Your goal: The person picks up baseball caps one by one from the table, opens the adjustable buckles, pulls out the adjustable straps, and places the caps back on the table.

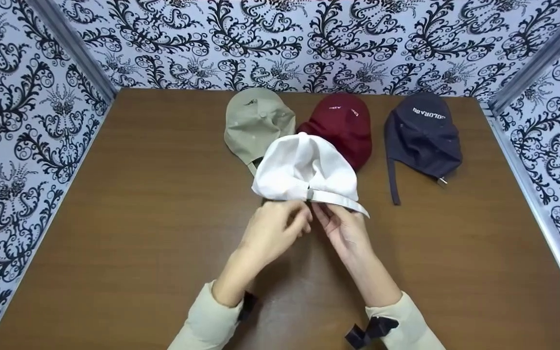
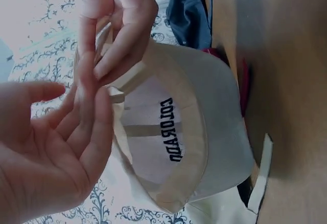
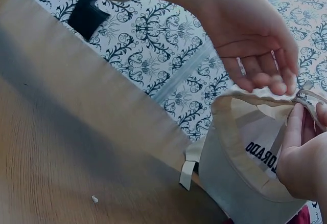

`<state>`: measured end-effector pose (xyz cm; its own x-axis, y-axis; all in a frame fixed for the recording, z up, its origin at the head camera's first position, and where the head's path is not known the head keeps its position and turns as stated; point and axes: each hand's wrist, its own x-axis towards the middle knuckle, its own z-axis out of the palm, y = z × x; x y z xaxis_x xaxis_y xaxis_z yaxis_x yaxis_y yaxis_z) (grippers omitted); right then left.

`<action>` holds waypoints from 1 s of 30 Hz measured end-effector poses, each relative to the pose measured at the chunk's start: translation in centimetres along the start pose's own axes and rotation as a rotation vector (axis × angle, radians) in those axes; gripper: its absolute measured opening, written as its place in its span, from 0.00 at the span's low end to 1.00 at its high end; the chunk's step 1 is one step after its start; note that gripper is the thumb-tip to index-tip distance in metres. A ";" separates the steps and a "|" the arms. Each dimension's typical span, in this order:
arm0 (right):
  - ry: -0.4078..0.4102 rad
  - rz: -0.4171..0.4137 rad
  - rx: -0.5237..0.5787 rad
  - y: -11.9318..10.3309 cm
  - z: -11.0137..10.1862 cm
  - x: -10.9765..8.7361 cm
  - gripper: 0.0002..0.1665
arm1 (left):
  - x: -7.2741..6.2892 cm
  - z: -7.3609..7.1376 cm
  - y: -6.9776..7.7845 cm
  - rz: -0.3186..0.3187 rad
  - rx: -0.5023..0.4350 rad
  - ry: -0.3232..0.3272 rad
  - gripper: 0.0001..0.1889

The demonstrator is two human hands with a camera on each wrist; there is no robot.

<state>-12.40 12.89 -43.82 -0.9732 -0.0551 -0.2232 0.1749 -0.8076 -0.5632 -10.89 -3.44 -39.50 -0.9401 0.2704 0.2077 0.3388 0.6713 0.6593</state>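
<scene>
A white baseball cap is held up above the table, its back strap and metal buckle facing the person. My right hand grips the strap and rear edge near the buckle, with some fingers inside the opening. Beside the buckle, my left hand has loosely bent fingers at the cap's rear edge; its thumb stands apart in the left wrist view. Dark stitching reading COLORADO shows inside the cap. The strap's loose end hangs past the right fingers.
Behind the white cap lie a beige cap and a dark red cap. A navy cap with a dangling strap lies to the right. Patterned panels border the brown table. A small white bit lies on the tabletop.
</scene>
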 end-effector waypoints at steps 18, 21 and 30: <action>0.040 0.030 0.025 -0.4 0.7 0.1 0.17 | 1.0 3.5 -1.9 -0.494 -1.505 -0.021 0.14; 0.043 0.037 0.030 -0.4 0.7 0.0 0.16 | 1.1 3.5 -1.8 -0.509 -1.575 0.058 0.08; 0.023 0.051 0.076 -1.4 0.6 -0.1 0.13 | 1.1 2.3 -2.5 -0.495 -1.661 0.064 0.10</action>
<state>-12.59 13.68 -42.58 -0.9595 -0.0849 -0.2687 0.2117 -0.8464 -0.4887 -12.70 -3.26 -42.63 -0.9479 0.2223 -0.2281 -0.3179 -0.7038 0.6354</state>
